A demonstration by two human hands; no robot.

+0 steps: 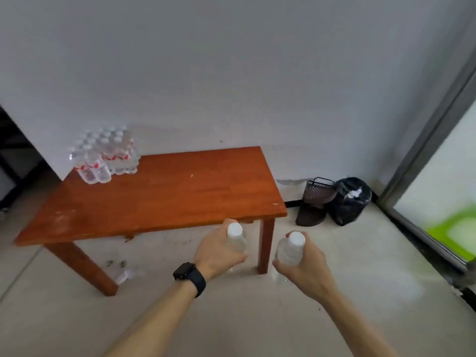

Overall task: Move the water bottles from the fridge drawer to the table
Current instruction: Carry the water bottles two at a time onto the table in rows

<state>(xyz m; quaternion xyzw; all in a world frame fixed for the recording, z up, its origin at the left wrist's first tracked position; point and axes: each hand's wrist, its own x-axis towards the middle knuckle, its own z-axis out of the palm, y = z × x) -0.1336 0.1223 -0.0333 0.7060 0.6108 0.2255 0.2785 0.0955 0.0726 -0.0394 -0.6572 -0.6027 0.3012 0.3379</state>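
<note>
My left hand grips a clear water bottle with a white cap, held upright just in front of the near edge of the low wooden table. In my right hand is a second clear bottle with a white cap, held over the floor to the right of the table's front right leg. Several water bottles with red labels stand in a group at the table's far left corner. The fridge drawer is out of view.
A brown basket and a black bin bag stand on the floor by the wall, right of the table. A grey-framed glass door runs along the right. Some litter lies under the table. A dark object sits at far left.
</note>
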